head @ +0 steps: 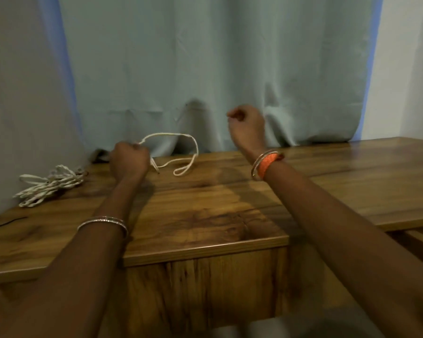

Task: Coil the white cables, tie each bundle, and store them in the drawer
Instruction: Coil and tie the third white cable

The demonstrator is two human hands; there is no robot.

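My left hand (129, 159) is closed on a thin white cable (195, 152) above the back of the wooden table (205, 206). The cable arcs up and right from my fist, then drops to a small loop resting on the wood. My right hand (247, 125) is raised in front of the curtain, fingers curled shut, and I see nothing in it. A loose bundle of white cable (50, 185) lies on the table at the far left, apart from both hands. A wooden drawer front (205, 247) juts out below the tabletop between my forearms.
A pale grey-green curtain (205, 69) hangs right behind the table and touches its back edge. A thin dark wire (7, 222) lies at the table's left edge. A lower wooden part (420, 240) shows at the right.
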